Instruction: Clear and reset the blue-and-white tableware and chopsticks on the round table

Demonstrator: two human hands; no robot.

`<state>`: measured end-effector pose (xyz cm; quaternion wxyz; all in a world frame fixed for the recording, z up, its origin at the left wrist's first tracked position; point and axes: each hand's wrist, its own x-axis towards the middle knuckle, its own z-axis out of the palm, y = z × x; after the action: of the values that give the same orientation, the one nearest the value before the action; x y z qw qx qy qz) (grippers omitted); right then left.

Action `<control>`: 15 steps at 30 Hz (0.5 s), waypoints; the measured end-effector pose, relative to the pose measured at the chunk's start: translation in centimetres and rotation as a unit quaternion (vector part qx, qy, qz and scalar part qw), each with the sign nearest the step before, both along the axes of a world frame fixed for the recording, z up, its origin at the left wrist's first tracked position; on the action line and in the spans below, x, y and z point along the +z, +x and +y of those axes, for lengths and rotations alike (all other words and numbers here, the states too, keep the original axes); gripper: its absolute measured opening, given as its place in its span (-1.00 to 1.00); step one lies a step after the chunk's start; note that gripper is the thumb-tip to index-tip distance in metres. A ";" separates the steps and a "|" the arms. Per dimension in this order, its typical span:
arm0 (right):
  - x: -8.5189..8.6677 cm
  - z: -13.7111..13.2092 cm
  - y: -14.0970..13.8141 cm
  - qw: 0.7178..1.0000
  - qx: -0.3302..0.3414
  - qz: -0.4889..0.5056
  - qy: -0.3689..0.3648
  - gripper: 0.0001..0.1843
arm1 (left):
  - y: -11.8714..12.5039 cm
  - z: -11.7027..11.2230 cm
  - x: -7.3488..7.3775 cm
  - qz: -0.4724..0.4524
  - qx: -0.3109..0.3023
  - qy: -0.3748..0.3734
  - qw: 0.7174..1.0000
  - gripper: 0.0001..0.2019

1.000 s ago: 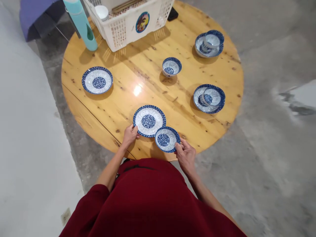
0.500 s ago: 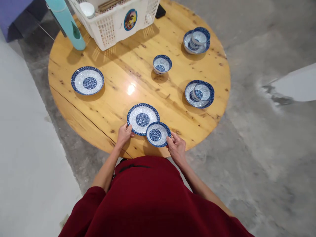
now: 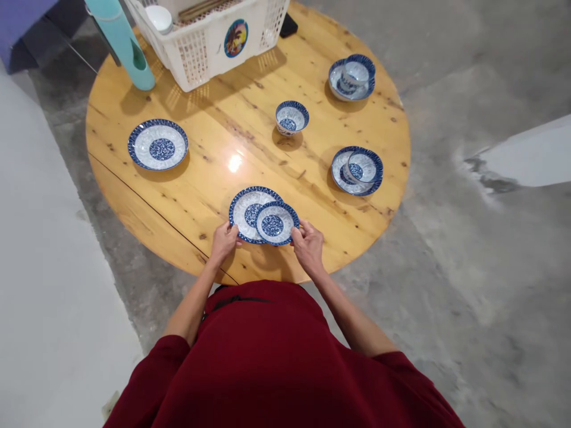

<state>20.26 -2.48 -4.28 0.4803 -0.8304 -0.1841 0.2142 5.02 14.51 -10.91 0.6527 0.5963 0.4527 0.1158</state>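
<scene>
Left hand point(image 3: 224, 241) is pinching the near-left rim of the plate point(image 3: 242, 209), thumb on top and the other fingers curling under; right hand point(image 3: 307, 245) is pinching the near-right rim of the small bowl point(image 3: 273, 223) the same way. The small bowl is sitting over the right half of the plate, off-centre, and I cannot tell whether it is resting on it or hovering just above. Both pieces are lying close to the near edge of the round table point(image 3: 209, 172), directly in front of the person's red top point(image 3: 267, 356). Risk, as judged: the glazed surfaces are looking slick, so an off-centre bowl could be sliding or rocking on the plate's sloped rim and chipping it; a pull toward the body could be carrying either piece over the table edge onto the concrete floor point(image 3: 446, 267). A rim-only pinch is giving little hold if the bowl tips. Room: bare wood is lying open ahead and to both sides; the centre bowl point(image 3: 291, 116), the left plate point(image 3: 157, 144) and the right plate with its bowl point(image 3: 357, 170) are standing well apart, and the white basket point(image 3: 209, 35) is sitting at the far side.
</scene>
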 end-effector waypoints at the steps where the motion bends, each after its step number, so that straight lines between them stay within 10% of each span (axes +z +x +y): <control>1: -0.3 0.5 0.1 1.000 0.003 -0.007 -0.001 -0.50 | 0.0 0.0 -0.1 -0.002 -0.001 -0.007 1.000 -0.79; 5: -1.9 2.4 0.4 0.999 0.021 -0.028 -0.017 -0.49 | -0.5 0.1 0.5 0.026 -0.012 0.022 0.999 -0.75; 10: -3.2 4.3 0.4 0.998 0.017 -0.046 -0.037 -0.39 | -0.7 0.7 3.6 0.147 0.043 0.305 0.940 -0.77; 15: -3.9 5.1 0.3 0.998 0.017 -0.043 -0.051 -0.37 | 1.8 1.6 5.8 0.161 -0.072 0.331 0.927 -0.75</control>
<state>20.53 2.66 -8.14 0.4257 -0.8588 -0.2074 0.1958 6.86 16.15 -5.10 0.3432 0.8198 0.4441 0.1140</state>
